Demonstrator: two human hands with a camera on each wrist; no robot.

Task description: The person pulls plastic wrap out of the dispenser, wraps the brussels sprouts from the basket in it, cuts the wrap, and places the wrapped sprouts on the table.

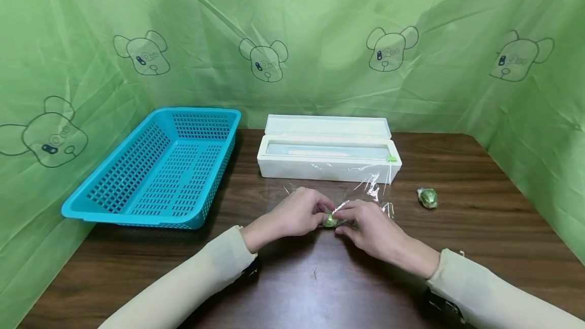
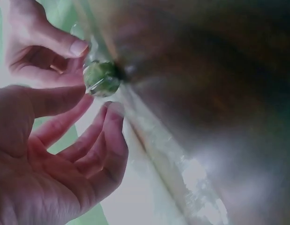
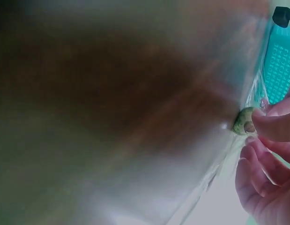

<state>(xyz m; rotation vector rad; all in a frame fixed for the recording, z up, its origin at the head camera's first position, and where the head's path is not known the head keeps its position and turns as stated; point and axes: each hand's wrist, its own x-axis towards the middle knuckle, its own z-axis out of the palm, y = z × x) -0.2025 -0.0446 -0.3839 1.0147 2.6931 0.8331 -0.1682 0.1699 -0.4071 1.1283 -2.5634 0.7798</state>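
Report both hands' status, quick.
Left hand: closed, pinching one side of the small round green item in clear plastic film.
Right hand: closed, pinching the item's other side.

The only lettering I can pick out from my end is on the green curtain (image 1: 320,4), in the head view. It carries outlined bear heads, five in all: one on the left side (image 1: 47,138), then others at back left (image 1: 148,57), centre (image 1: 267,63), right of centre (image 1: 390,52) and far right (image 1: 518,59). Each bears the same short printed word, in thin rounded letters where one eye would sit. I make it out as something like "Quo" or "Que"; the last letter is too faint for me to settle. A dark pill-shaped sign stands just beside the word on each head.
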